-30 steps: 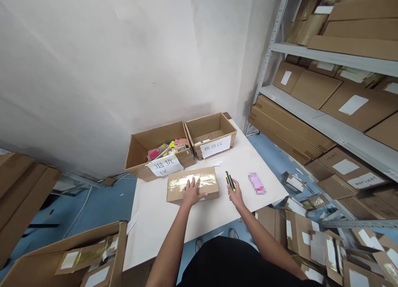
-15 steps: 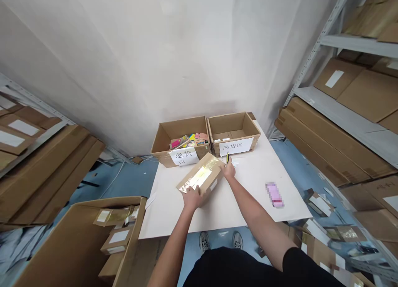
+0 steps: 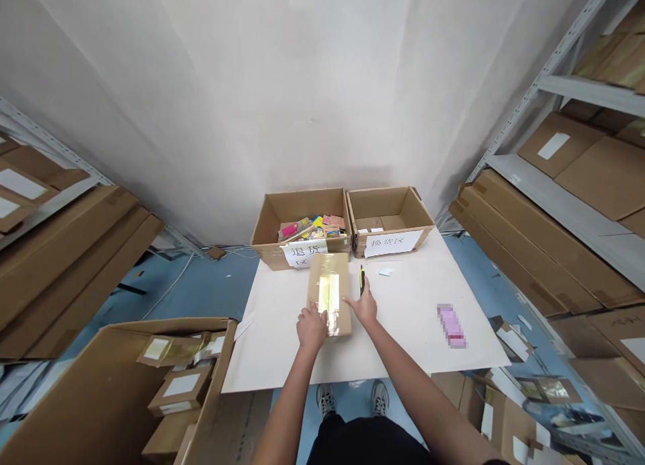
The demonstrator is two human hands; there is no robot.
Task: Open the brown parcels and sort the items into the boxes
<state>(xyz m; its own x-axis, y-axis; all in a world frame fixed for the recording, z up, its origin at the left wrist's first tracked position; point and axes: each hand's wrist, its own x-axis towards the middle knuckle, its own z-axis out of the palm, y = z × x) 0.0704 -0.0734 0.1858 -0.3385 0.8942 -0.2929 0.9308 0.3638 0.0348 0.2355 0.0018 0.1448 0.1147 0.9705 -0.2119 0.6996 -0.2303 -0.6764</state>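
Note:
A taped cardboard box (image 3: 328, 267) lies on the white table (image 3: 403, 330), its long sides pointing away from me. Shiny clear tape and a pale strip run along its top. My left hand (image 3: 311, 326) grips the box at its near left side, the fingers on its top and edge. In my right hand (image 3: 365, 308) is a yellow and black utility knife (image 3: 362, 281), pointing upward. The thumb of that hand reaches toward the right edge of the box. Whether the blade is out is too small to tell.
At the table's back stand two open cartons with handwritten signs: the left carton (image 3: 261, 240) holds colourful small packs, the right carton (image 3: 428, 224) a few small items. A blurred pink item (image 3: 452, 326) lies right. A large carton (image 3: 121, 325) of parcels stands left; shelves (image 3: 564, 176) flank the table.
The box has turned from a tilted, slanting position to lie straight and flat on the table. My right hand has moved from its far right corner to beside its right edge, still with the knife.

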